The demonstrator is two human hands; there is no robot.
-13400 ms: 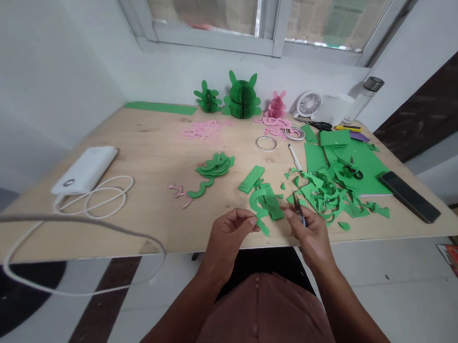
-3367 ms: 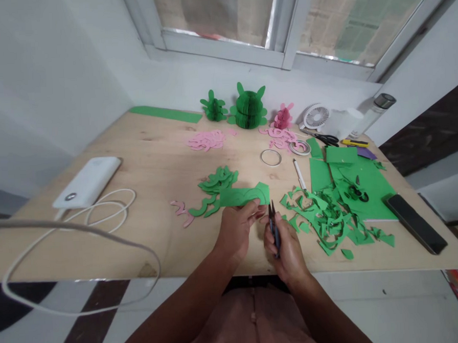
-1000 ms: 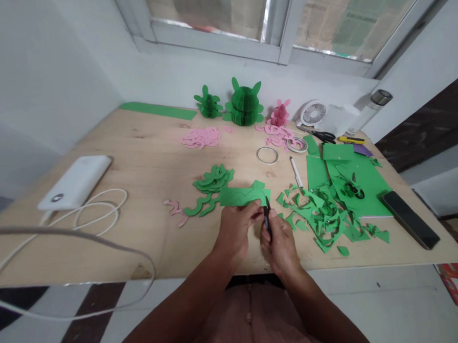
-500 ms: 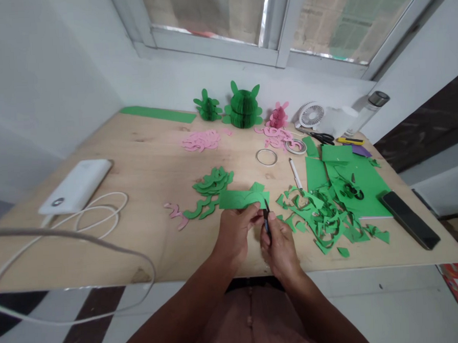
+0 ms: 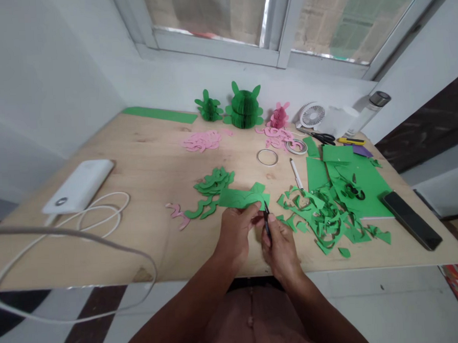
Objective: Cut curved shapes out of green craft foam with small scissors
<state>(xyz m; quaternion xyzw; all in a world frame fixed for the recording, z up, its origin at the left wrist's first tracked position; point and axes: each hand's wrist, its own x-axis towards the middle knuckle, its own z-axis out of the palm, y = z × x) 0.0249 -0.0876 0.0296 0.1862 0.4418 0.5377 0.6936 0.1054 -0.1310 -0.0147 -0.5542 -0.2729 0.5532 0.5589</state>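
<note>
Between thumb and fingers, my left hand [image 5: 235,228] pinches a strip of green paper [image 5: 238,197] with a curved outline drawn on it. My right hand [image 5: 282,245] is closed round a pair of small dark scissors [image 5: 267,218], whose blades meet the strip's right end. Just beyond the strip lies a pile of green wavy cutouts [image 5: 215,181], with pink cutouts [image 5: 177,215] to its left. Cut green scraps [image 5: 325,217] are heaped to the right of my right hand. The scissors' handles are mostly hidden in my fingers.
Honeycomb paper figures, among them a large green one [image 5: 244,109], stand along the wall. At the right are a phone [image 5: 411,220], a pen [image 5: 296,173], a fan [image 5: 312,115] and green sheets [image 5: 371,184]. A white power bank [image 5: 78,186] with a looped cable [image 5: 118,210] sits left.
Both hands hold nearly the same pose on the strip and scissors; the scissor blades look slightly more closed. The whole view has shifted a little.
</note>
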